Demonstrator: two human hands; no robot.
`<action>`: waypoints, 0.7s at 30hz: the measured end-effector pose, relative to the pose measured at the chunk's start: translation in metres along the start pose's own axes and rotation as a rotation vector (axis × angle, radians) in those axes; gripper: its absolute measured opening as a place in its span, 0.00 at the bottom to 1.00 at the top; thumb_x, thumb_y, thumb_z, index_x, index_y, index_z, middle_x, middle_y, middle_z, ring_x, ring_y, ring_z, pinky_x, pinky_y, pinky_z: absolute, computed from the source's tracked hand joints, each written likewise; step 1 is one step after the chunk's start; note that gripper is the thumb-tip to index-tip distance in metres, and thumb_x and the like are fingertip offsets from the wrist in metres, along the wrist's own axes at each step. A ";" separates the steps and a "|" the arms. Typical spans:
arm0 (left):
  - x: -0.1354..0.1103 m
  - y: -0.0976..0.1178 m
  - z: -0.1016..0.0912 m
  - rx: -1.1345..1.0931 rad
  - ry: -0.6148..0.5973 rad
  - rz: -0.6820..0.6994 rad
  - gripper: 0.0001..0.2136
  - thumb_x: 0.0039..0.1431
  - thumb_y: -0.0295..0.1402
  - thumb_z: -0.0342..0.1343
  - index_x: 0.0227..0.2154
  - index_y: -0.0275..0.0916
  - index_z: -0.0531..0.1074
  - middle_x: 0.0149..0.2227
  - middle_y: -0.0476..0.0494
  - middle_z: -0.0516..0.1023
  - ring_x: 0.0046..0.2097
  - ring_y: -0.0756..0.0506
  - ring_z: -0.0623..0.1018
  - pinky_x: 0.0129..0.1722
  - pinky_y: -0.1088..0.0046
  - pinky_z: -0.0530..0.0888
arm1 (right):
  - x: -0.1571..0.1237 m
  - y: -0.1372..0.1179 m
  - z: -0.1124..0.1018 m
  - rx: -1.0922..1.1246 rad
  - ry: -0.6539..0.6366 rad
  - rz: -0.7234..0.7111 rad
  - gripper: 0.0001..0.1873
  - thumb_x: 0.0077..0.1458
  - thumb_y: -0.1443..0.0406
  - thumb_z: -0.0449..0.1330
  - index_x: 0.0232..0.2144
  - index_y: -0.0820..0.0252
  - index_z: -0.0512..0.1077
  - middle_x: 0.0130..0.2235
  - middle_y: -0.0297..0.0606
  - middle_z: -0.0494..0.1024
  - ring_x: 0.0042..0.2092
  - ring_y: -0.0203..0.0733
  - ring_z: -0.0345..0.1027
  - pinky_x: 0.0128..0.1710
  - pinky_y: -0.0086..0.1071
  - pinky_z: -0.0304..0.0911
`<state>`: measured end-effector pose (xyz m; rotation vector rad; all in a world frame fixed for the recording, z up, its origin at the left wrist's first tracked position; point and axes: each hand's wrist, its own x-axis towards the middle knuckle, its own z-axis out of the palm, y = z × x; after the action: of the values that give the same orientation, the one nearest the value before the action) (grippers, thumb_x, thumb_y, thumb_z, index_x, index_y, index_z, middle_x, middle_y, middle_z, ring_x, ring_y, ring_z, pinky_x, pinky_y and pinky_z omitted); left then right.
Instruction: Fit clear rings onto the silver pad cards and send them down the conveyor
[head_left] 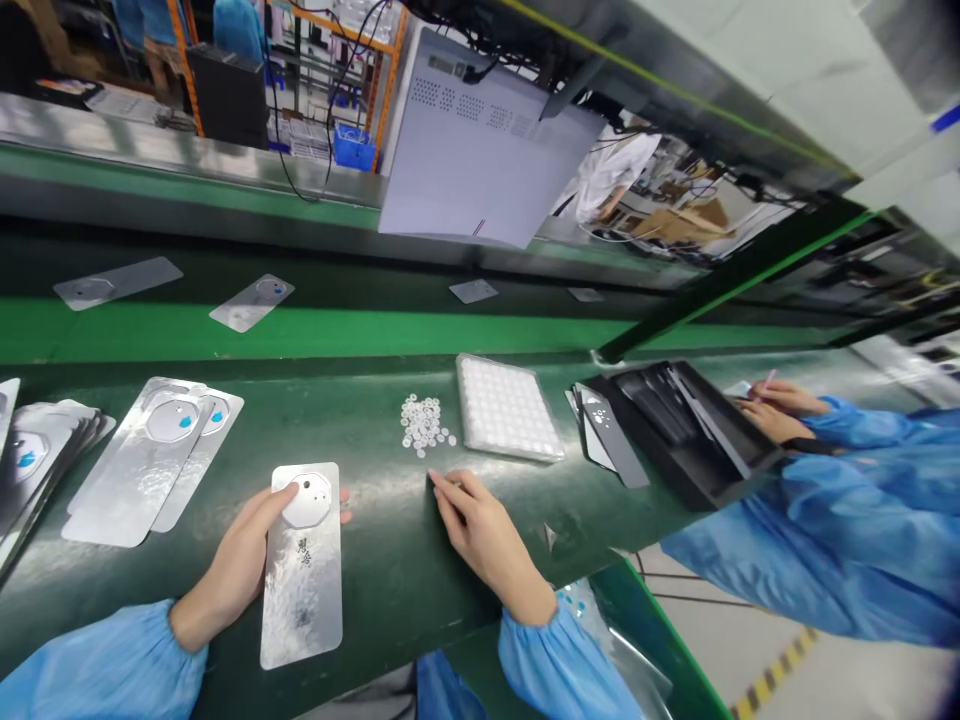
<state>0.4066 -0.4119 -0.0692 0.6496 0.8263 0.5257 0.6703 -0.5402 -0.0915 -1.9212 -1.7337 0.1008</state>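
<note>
My left hand (236, 555) grips a silver phone back cover (304, 590) along its left edge, the thumb by the octagonal camera area and fingertips showing past the right edge. This cover has dark printed characters and a dark round spot near its top. My right hand (480, 535) is closed in a pinch just above the bench; a tiny dark thing shows at its fingertips, too small to name. Close beyond these fingers lies a loose pile of small white rings (424, 422). Right of the pile sits a clear tray (506, 408) with rows of white round pieces.
Silver covers with blue dots (142, 465) are stacked at left. More covers (251, 302) lie on the back ledge. Dark panels (611, 435) and a black box (682, 430) stand at right, beside a co-worker's hands (784, 405). A green bin (660, 640) is below the bench edge.
</note>
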 end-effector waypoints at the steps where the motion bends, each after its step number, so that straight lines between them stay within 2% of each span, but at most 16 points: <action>1: 0.000 0.000 0.001 -0.007 -0.002 0.001 0.26 0.52 0.47 0.69 0.45 0.28 0.82 0.48 0.28 0.83 0.50 0.29 0.83 0.46 0.62 0.81 | -0.015 -0.003 -0.005 -0.007 -0.039 -0.019 0.18 0.73 0.62 0.51 0.56 0.60 0.76 0.44 0.46 0.78 0.43 0.46 0.77 0.46 0.38 0.75; 4: 0.001 0.000 0.002 -0.027 0.001 0.008 0.24 0.53 0.45 0.68 0.45 0.29 0.82 0.48 0.29 0.83 0.49 0.29 0.83 0.46 0.61 0.81 | -0.062 -0.014 -0.018 -0.007 -0.116 -0.107 0.24 0.69 0.55 0.59 0.62 0.58 0.71 0.50 0.49 0.78 0.49 0.50 0.76 0.48 0.41 0.76; 6: 0.001 -0.001 0.002 -0.021 0.005 0.013 0.24 0.54 0.46 0.67 0.45 0.29 0.82 0.48 0.29 0.83 0.48 0.28 0.83 0.45 0.60 0.81 | -0.087 -0.024 -0.022 0.025 -0.149 -0.169 0.30 0.64 0.51 0.63 0.64 0.56 0.69 0.50 0.49 0.78 0.48 0.51 0.76 0.46 0.42 0.77; 7: 0.001 -0.001 0.002 -0.015 0.003 0.015 0.24 0.55 0.46 0.67 0.45 0.28 0.82 0.48 0.28 0.83 0.48 0.28 0.83 0.45 0.61 0.81 | -0.096 -0.029 -0.023 0.046 -0.160 -0.189 0.30 0.64 0.52 0.64 0.64 0.56 0.69 0.48 0.49 0.78 0.46 0.50 0.76 0.44 0.41 0.77; 11: 0.002 -0.003 -0.001 0.022 -0.024 0.019 0.24 0.59 0.46 0.63 0.47 0.28 0.81 0.47 0.28 0.83 0.48 0.29 0.83 0.45 0.62 0.80 | -0.106 -0.039 -0.021 0.101 -0.177 -0.280 0.18 0.70 0.67 0.58 0.59 0.58 0.72 0.41 0.44 0.80 0.40 0.43 0.77 0.40 0.34 0.75; 15: 0.001 -0.003 -0.001 0.020 -0.023 0.024 0.24 0.60 0.46 0.62 0.48 0.29 0.80 0.50 0.29 0.82 0.49 0.30 0.83 0.41 0.64 0.80 | -0.100 -0.035 -0.025 0.123 -0.262 -0.400 0.15 0.73 0.68 0.51 0.52 0.64 0.76 0.41 0.46 0.81 0.40 0.43 0.77 0.42 0.33 0.76; 18: 0.001 -0.002 0.001 0.042 -0.013 0.027 0.27 0.59 0.48 0.62 0.48 0.26 0.79 0.46 0.26 0.84 0.46 0.29 0.83 0.37 0.64 0.80 | -0.097 -0.037 -0.028 0.161 -0.290 -0.348 0.16 0.74 0.67 0.49 0.51 0.61 0.76 0.44 0.46 0.82 0.44 0.45 0.79 0.44 0.34 0.77; 20: 0.000 -0.002 0.002 0.070 -0.016 0.039 0.29 0.59 0.49 0.61 0.51 0.24 0.77 0.43 0.25 0.84 0.45 0.29 0.84 0.36 0.64 0.80 | -0.093 -0.045 -0.027 0.306 -0.283 -0.196 0.14 0.73 0.66 0.52 0.48 0.59 0.78 0.42 0.45 0.83 0.42 0.44 0.79 0.42 0.33 0.78; 21: -0.001 -0.003 0.002 0.081 -0.016 0.055 0.30 0.60 0.49 0.61 0.55 0.26 0.74 0.44 0.27 0.84 0.45 0.30 0.84 0.37 0.63 0.80 | -0.089 -0.051 -0.025 0.415 -0.274 -0.068 0.13 0.72 0.64 0.54 0.44 0.58 0.78 0.39 0.43 0.83 0.37 0.42 0.80 0.38 0.31 0.78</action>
<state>0.4088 -0.4152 -0.0698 0.7519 0.8191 0.5386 0.6203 -0.6311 -0.0743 -1.5964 -1.7752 0.6717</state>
